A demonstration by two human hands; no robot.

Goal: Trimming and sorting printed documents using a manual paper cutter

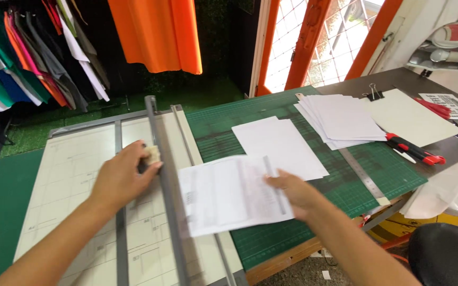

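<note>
On the trimmer (75,175), L hand (120,177) is clenched on the blade handle (152,154); R hand (295,193) pinches a printed sheet (229,193) against the rail. Cut stacks (340,119) on mat; this sheet looks uncut.

Two bare forearms are showing from the bottom edge, each ending in a bare hand. The left hand (120,177) is wearing no ring, glove or watch, and no sleeve is reaching its wrist or forearm. The right hand (295,193) is likewise going without rings, bands or gloves, its forearm uncovered to the frame's edge. Nothing more of the person's clothing is showing.
</note>
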